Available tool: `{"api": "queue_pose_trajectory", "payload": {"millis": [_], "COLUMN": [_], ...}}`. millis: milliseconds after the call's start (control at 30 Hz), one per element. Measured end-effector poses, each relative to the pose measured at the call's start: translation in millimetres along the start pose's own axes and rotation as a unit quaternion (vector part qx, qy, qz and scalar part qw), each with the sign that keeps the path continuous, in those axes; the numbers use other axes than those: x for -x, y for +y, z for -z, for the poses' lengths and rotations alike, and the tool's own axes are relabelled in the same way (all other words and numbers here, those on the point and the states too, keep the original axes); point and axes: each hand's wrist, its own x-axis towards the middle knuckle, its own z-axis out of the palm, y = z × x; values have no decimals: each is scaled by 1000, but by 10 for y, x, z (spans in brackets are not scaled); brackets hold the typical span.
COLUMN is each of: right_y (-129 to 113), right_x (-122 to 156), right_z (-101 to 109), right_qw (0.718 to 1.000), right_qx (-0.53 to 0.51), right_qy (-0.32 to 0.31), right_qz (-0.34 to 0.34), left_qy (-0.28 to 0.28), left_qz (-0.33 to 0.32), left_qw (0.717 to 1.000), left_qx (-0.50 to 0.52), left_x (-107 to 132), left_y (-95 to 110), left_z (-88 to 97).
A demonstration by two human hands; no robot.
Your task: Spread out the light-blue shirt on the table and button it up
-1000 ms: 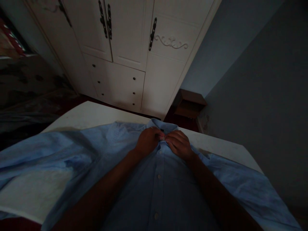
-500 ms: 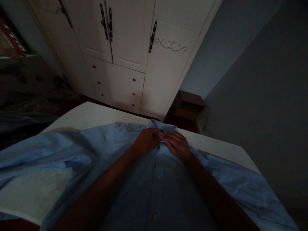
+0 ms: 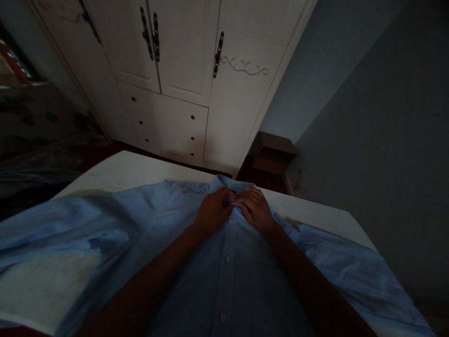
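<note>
A light blue button-up shirt (image 3: 196, 281) lies spread face up, its sleeves out to both sides and its collar (image 3: 228, 182) at the far end. Just below the collar, my left hand (image 3: 214, 210) pinches the front placket. My right hand (image 3: 256, 209) meets it there, its fingertips also closed on the cloth. The fingertips hide the button and hole at that spot. Down the placket, several pale buttons (image 3: 228, 258) show in a line.
Beneath the shirt is a white table (image 3: 140, 164). Beyond it stands a white wardrobe (image 3: 182, 56) with dark handles and drawers. A small brown cabinet (image 3: 275, 152) is on the floor by the grey wall (image 3: 379, 140). Dim cloth-like heaps (image 3: 38, 164) lie at the left.
My fingertips have shifted slightly at the collar, with my right fingers now closer over my left. The whole view has moved a little; the shirt lies as before.
</note>
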Motion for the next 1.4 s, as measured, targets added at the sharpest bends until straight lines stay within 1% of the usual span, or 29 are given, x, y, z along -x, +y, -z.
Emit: {"api": "queue_pose_trajectory", "payload": {"millis": [100,167,267,400,500,600,767,900,1167,1300,1400], "right_y": [8,20,53,101,134,171,209,212,164,115,94], "right_x": [4,9,27,60,73,81,105,116,101,83,73], "right_z": [-14,-33,-76,-119,-120,-109,-109,-116,-111,-93,-87], "right_qw": [999,998,995,985,972,963,967,974,979,986,989], "right_qx": [-3,-20,-52,-68,-87,-109,-120,-101,-87,-89,-79], "right_qy": [-23,-28,-24,-24,-41,-59,-58,-43,-35,-40,-39], "right_qz": [-35,-54,-83,-159,-214,-239,-216,-200,-181,-137,-123], "left_qy": [31,41,36,33,37,35,33,29,7,-10,-20], "left_qz": [21,32,41,47,50,51,41,34,22,-13,-51], "left_qw": [999,998,998,998,998,998,999,998,996,991,984], "left_qx": [25,32,16,3,11,14,-6,-37,-86,-130,-170], "left_x": [6,7,3,-5,-9,-9,-1,5,15,17,15], "left_y": [-14,-21,-33,-43,-46,-48,-48,-36,3,-11,-37], "left_z": [-55,-75,-87,-102,-116,-121,-117,-115,-98,-91,-101]}}
